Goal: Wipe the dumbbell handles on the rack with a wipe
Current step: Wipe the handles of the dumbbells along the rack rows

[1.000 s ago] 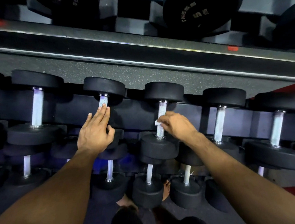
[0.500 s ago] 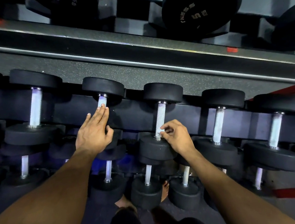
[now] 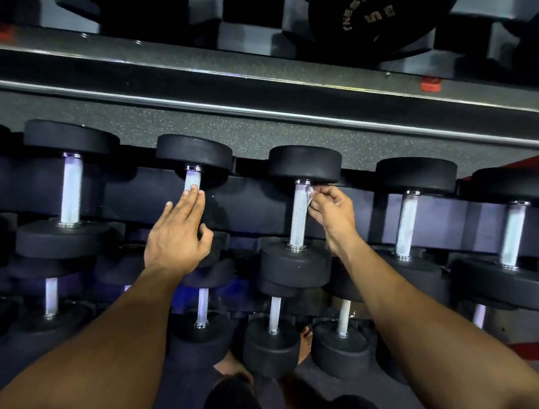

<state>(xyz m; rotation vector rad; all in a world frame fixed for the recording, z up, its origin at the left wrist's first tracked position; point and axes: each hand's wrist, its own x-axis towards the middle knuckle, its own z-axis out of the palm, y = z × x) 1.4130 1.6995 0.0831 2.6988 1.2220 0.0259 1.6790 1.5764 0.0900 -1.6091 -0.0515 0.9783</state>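
The right hand (image 3: 331, 210) pinches a small white wipe (image 3: 308, 198) between curled fingertips and holds it against the right side of a knurled dumbbell handle (image 3: 298, 216), close under the far head (image 3: 305, 163) of that dumbbell, which sits in the middle of the rack's (image 3: 139, 201) upper row. The left hand (image 3: 177, 237) holds nothing: its fingers lie straight, with the tips resting on the handle of the neighbouring dumbbell (image 3: 193, 181) to the left. The likeliest trouble, as I judge it, is the wipe itself: it is small and held only at the fingertips, so the rough knurling could snag it or drag it out of the pinch, and it would drop among the lower row of dumbbells (image 3: 273, 330), where it would be awkward to reach. A one-sided pass could also leave the back of the handle untouched, since the wipe covers little of the bar's girth. Pressing hard sideways might roll the dumbbell in its cradle, though its weight probably resists that. Room is tight at the far end, where the knuckles sit just under the rubber head and near the dark rack saddle behind; the free run is toward the near head (image 3: 295, 265), along the bare length of the handle. To the right, the next dumbbell's handle (image 3: 407, 225) stands apart from the wrist, leaving space for the forearm, while the shelf rail (image 3: 252, 86) above lies well clear of both hands.
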